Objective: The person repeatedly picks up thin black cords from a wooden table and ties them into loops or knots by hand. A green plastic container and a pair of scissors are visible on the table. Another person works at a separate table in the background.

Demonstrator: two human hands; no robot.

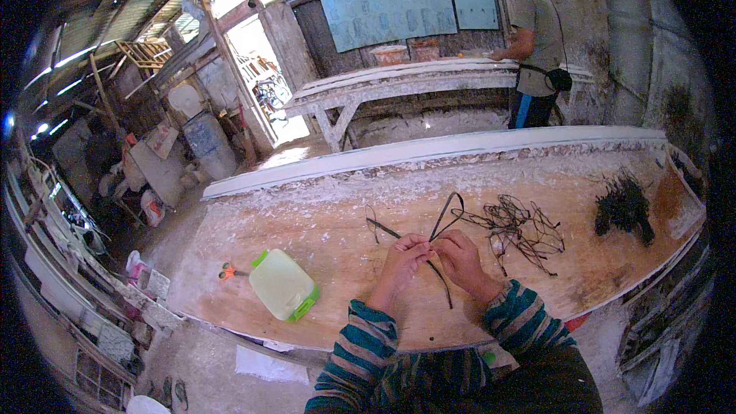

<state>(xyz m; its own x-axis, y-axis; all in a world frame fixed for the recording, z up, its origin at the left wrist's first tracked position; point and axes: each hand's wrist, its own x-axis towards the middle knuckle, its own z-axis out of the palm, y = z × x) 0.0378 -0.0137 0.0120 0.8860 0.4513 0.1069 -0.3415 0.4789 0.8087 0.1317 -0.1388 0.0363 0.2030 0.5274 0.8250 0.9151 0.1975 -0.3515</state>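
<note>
My left hand [405, 261] and my right hand [458, 254] meet over the middle of the wooden table. Their fingertips are pinched together on a thin black strap [445, 285]. One loop of it stands up above the fingers, one end points to the upper left, and another hangs toward me. The exact spot where the strands cross is hidden by my fingers. Just right of my right hand lies a loose tangle of thin black cords [525, 231]. Farther right sits a dense dark bundle of cords [625, 207].
A pale plastic container with green clips [284, 285] lies left of my hands, beside orange-handled scissors [230, 271]. A raised white edge [429, 152] runs along the wooden table's [337, 291] far side. Beyond, a person [537, 46] stands at a white-stained workbench [406, 80].
</note>
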